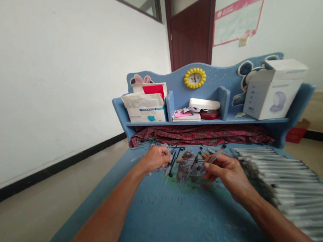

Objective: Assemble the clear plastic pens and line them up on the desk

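Observation:
My left hand (155,158) is closed over a black pen part (170,167) that sticks down from its fingers onto the blue desk (182,214). My right hand (228,171) pinches a clear pen barrel (216,154) that points up and away. Between the hands lie several loose pen parts (194,161) on the desk's printed picture. A large pile of grey pens (292,185) lies along the desk's right side, next to my right forearm.
A blue shelf (205,120) stands at the desk's back with papers and a box (147,107), a yellow clock (194,78), books, a red tin and a white carton (274,90). Red checked cloth (204,135) lies under it. A white wall is left, a brown door behind.

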